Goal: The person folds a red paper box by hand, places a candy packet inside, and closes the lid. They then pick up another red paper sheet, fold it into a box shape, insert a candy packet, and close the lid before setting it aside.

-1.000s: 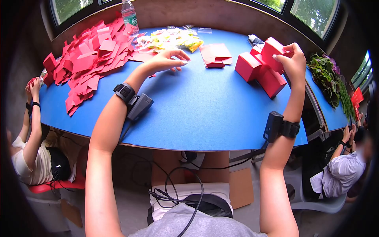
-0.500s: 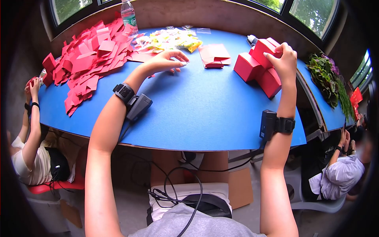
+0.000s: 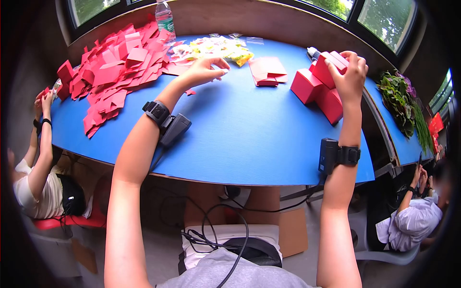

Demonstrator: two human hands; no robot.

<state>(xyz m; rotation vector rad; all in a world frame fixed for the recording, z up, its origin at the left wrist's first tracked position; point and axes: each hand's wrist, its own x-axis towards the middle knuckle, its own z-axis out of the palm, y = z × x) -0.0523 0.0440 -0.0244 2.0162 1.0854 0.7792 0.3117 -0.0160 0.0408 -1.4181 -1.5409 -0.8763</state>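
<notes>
Red box (image 3: 324,71) sits at two o'clock on the blue table (image 3: 225,139), pinched in the right hand (image 3: 351,77), thumb on its near face and fingers curled over the far edge. It looks like folded card: probably light, stiff along the creases, easily dented mid-panel and not very slippery, so a gentle hold near the corners should suit it. Two more boxes (image 3: 306,86) are clustered just below it. At one o'clock lies a flat red carton (image 3: 267,70). Towards eleven, the left hand (image 3: 205,72) hovers, fingers loosely parted, apparently holding nothing; the red card heap (image 3: 108,74) spreads at ten.
</notes>
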